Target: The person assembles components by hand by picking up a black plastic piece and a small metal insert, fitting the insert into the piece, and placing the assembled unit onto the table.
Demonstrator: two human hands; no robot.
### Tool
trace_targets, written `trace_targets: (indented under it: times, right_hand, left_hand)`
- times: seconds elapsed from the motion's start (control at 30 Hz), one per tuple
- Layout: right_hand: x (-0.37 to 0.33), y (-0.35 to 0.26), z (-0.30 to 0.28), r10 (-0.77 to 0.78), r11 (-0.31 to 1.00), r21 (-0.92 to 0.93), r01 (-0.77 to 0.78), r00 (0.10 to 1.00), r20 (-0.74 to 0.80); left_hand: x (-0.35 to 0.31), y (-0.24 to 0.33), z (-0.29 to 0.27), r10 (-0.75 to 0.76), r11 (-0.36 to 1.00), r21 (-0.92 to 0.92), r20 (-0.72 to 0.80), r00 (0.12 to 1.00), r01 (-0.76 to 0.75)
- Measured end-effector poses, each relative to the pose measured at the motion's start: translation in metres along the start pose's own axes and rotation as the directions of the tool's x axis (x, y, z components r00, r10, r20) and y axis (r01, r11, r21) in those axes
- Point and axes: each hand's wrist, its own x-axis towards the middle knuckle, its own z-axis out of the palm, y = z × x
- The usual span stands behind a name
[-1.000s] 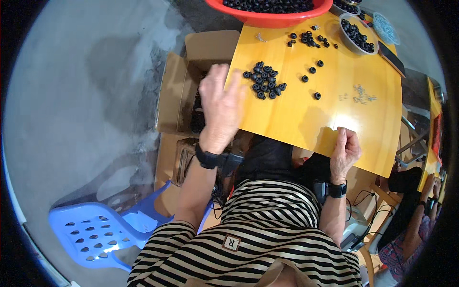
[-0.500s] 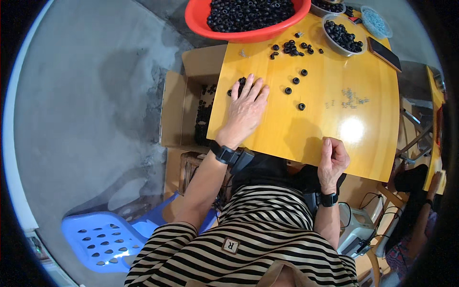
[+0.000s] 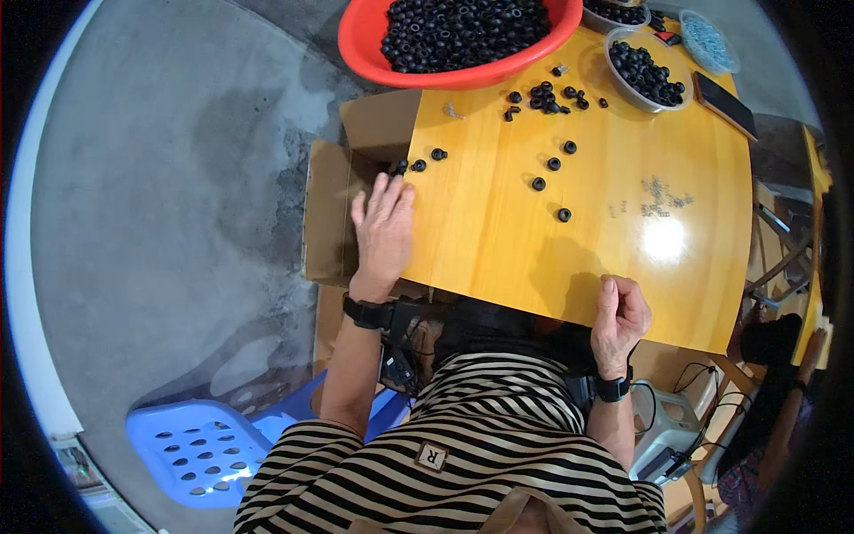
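Over the table's left edge, my left hand [image 3: 387,233] is open with its fingers extended, above the side of the cardboard box [image 3: 329,209]. Just beyond its fingertips are a few small black ring-like parts [image 3: 419,165], some at the very edge. At the table's front edge my right hand [image 3: 621,313] is curled closed, thumb against the fingers; whatever it may hold is hidden. Several more black parts [image 3: 554,164] are spread across the middle of the yellow table [image 3: 498,240]. Small metal springs [image 3: 660,198] lie in a loose group at the right.
A red basin [image 3: 458,78] full of black parts stands at the back left. Behind are a clear tub [image 3: 648,76] of black parts, a phone [image 3: 725,105] and a tub of pale blue pieces [image 3: 707,43]. A blue plastic chair [image 3: 196,449] is lower left. Another person's arm [image 3: 783,436] shows far right.
My left hand has swept left from the tabletop to its edge, and the black parts under it have shifted left. My right hand has stayed in place. The view has tilted slightly.
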Motion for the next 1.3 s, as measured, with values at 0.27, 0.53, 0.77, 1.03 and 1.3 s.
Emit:
trace_targets:
  times: [0.27, 0.53, 0.77, 1.03, 1.3]
  right_hand:
    - [-0.002, 0.003, -0.001, 0.038, 0.999, -0.024, -0.038, 0.999, 0.027]
    - [-0.003, 0.003, 0.0, 0.076, 0.997, -0.025, -0.076, 0.997, 0.004]
    - [-0.002, 0.0, 0.001, -0.003, 0.999, -0.048, 0.0, 0.999, -0.051]
    - [0.002, -0.006, 0.0, 0.047, 0.999, -0.01, -0.048, 0.998, -0.038]
    - [0.025, -0.026, 0.002, -0.123, 0.967, -0.202, 0.153, 0.98, 0.154]
  left_hand:
    - [0.014, -0.027, -0.018, -0.11, 0.993, 0.045, -0.019, 0.994, 0.111]
    - [0.053, 0.015, -0.011, 0.184, 0.973, -0.177, 0.196, 0.963, -0.15]
    - [0.015, -0.02, 0.001, 0.001, 0.999, -0.032, 0.159, 0.987, 0.004]
    - [0.002, 0.004, -0.025, -0.09, 0.981, -0.17, 0.021, 0.996, 0.093]
    - [0.003, 0.103, -0.002, 0.136, 0.864, -0.484, -0.035, 0.99, -0.136]
